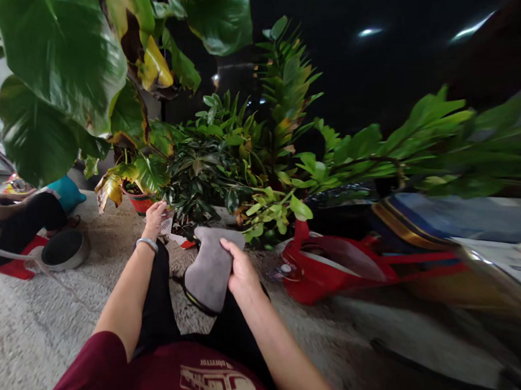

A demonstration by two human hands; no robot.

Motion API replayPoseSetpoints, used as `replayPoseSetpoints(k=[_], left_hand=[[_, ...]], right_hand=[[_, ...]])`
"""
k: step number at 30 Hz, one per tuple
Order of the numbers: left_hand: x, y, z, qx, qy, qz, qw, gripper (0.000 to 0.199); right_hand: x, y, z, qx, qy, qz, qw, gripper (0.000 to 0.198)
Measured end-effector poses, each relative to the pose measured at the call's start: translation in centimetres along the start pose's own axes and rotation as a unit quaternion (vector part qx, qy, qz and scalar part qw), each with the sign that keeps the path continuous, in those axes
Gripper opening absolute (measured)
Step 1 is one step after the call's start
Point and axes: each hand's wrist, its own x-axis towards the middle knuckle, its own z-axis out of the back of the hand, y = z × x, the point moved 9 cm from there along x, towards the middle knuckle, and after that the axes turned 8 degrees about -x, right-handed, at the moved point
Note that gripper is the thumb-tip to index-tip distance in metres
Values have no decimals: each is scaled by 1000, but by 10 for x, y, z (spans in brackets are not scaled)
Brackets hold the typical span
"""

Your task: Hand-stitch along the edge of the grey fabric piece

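My right hand (242, 273) grips a grey, soft-looking shaped piece (210, 270) with a dark edge, thumb on its upper face. It lies above my lap, slanting towards the plants. My left hand (156, 219) reaches forward, its fingers pinched together beside a white dotted sheet (166, 225). What lies between those fingertips, if anything, is too small to make out. A bracelet (148, 243) circles my left wrist. Just past my left hand stands a red plant pot (139, 202); dark-leaved foliage (196, 178) hangs close by on the right.
Large leaves (63, 60) overhang the upper left. A red plastic bag or basket (317, 273) stands on the concrete floor (44, 323) to the right. At the left are a grey bowl (65, 250), a red stool (17, 267), a hose or cord (50, 276) and another person's leg (35, 221).
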Motion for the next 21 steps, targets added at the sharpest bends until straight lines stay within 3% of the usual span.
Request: replayPoseSetpoints(k=[1,3,7,9,12,14,17,19,21], left_hand=[[0,-1,2,2,-6,-2,1000,34],[1,-1,3,3,-15,-2,1000,32],[-1,-1,1,5,-20,-2,1000,31],[-2,0,0,2,-21,-2,1000,31],[-2,1,1,-5,-20,-1,1000,35],[-1,1,1,-9,-9,2,1000,38],[1,1,1,-9,11,5,1000,41],[2,1,1,-1,15,1,1000,42],[3,2,0,6,13,-4,1000,39]], right_hand=[[-9,-4,2,-1,11,-3,1000,18],[-24,17,-3,24,25,53,998,23],[-42,118,-32,118,27,287,950,34],[-31,143,-50,128,41,315,940,33],[2,118,-55,107,31,230,967,24],[17,74,-37,81,-15,149,985,19],[9,10,-7,29,-58,45,997,18],[-9,0,-7,-1,-26,43,999,24],[-29,23,-26,-11,27,116,993,31]])
